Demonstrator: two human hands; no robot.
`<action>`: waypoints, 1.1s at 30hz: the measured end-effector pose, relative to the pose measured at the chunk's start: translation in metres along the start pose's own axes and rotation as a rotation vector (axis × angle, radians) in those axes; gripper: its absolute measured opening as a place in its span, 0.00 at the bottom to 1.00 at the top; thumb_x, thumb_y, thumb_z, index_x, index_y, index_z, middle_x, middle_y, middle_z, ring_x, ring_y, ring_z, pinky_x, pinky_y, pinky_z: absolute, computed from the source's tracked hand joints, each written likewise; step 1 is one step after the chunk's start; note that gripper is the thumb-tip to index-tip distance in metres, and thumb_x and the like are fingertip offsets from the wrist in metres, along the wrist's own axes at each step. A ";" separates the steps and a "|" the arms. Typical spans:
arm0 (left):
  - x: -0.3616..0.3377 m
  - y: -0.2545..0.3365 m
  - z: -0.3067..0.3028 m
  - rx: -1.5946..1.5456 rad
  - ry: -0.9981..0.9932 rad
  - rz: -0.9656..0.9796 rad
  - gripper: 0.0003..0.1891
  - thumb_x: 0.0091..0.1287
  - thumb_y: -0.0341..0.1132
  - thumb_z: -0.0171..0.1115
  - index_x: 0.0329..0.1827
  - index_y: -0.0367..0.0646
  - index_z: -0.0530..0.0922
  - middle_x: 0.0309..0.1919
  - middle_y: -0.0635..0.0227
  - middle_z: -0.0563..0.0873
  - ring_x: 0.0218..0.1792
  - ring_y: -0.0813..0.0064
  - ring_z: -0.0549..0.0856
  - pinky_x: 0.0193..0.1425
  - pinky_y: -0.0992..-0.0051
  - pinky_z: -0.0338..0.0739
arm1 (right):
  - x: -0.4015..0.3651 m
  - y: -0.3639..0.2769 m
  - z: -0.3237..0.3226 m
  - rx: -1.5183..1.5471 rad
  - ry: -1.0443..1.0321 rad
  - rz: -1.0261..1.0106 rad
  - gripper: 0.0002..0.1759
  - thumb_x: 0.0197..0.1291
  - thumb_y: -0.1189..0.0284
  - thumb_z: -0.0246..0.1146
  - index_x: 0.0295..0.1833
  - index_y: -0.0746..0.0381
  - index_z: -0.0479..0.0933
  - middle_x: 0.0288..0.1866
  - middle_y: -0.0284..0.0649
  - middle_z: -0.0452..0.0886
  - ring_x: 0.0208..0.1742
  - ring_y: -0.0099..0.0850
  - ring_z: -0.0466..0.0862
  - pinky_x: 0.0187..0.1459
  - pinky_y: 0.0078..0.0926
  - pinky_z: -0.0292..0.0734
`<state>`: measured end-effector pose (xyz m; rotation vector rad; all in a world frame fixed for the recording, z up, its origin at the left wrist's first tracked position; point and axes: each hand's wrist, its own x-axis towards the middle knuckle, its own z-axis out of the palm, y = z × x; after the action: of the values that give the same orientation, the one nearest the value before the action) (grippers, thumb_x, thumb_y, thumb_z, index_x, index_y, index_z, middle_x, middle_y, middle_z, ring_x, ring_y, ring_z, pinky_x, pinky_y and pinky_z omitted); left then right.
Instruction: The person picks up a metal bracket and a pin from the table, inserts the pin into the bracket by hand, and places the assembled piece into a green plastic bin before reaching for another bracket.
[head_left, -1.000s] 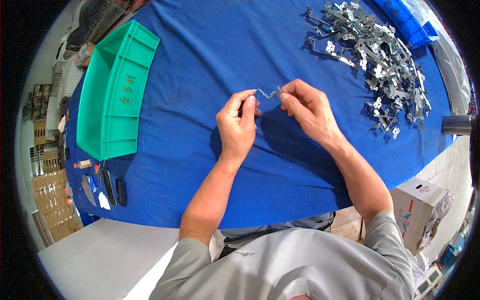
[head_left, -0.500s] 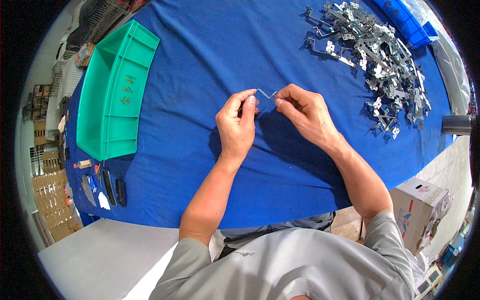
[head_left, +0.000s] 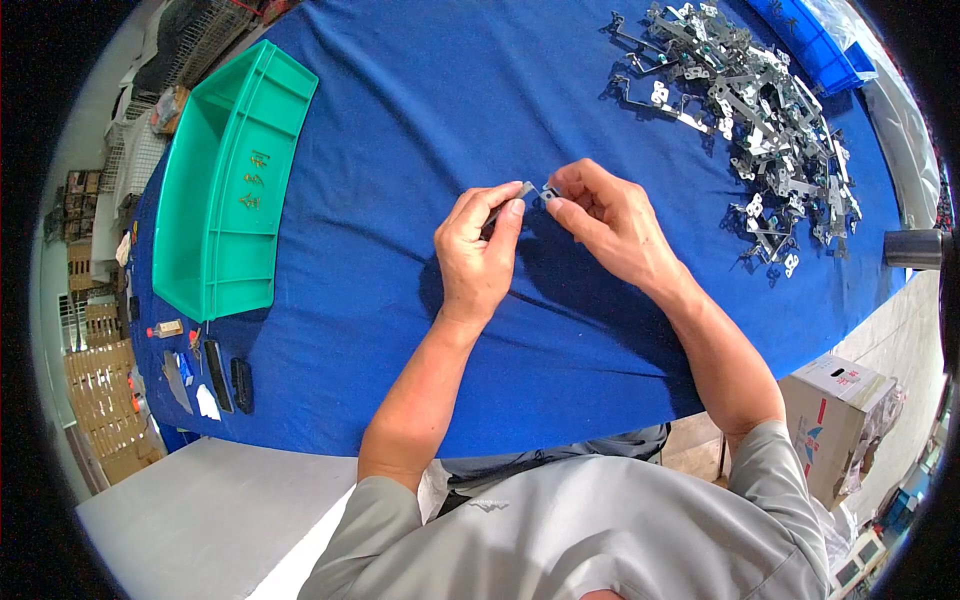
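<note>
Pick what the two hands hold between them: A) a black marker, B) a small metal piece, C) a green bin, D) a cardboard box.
B: the left hand and right hand both pinch a small metal piece above the blue cloth.

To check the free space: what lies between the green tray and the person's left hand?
Only bare blue tablecloth, in the head view, between the green tray and the left hand holding the metal part.
</note>
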<state>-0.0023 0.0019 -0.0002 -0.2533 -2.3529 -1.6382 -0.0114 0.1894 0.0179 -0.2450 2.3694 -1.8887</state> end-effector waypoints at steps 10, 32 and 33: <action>0.000 -0.007 0.002 -0.008 -0.030 -0.013 0.09 0.75 0.29 0.65 0.53 0.36 0.87 0.37 0.69 0.89 0.34 0.85 0.84 0.35 0.83 0.78 | 0.003 0.008 -0.002 0.035 0.149 -0.096 0.09 0.73 0.70 0.64 0.48 0.66 0.80 0.30 0.37 0.81 0.30 0.23 0.78 0.33 0.28 0.73; -0.002 -0.010 -0.001 -0.067 0.017 -0.145 0.09 0.77 0.31 0.64 0.55 0.39 0.87 0.37 0.71 0.89 0.31 0.88 0.82 0.28 0.85 0.74 | 0.000 0.006 0.000 -0.153 0.030 -0.142 0.08 0.70 0.71 0.66 0.43 0.67 0.80 0.26 0.44 0.80 0.24 0.29 0.78 0.28 0.33 0.71; -0.001 -0.012 -0.002 -0.015 0.019 -0.113 0.09 0.77 0.31 0.65 0.54 0.39 0.87 0.37 0.72 0.88 0.31 0.89 0.81 0.29 0.85 0.73 | 0.000 0.005 -0.001 -0.205 0.042 -0.170 0.08 0.69 0.71 0.66 0.43 0.67 0.80 0.27 0.45 0.81 0.25 0.31 0.80 0.29 0.34 0.72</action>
<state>-0.0041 -0.0036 -0.0105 -0.1089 -2.3821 -1.7011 -0.0120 0.1912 0.0131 -0.4413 2.6494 -1.7299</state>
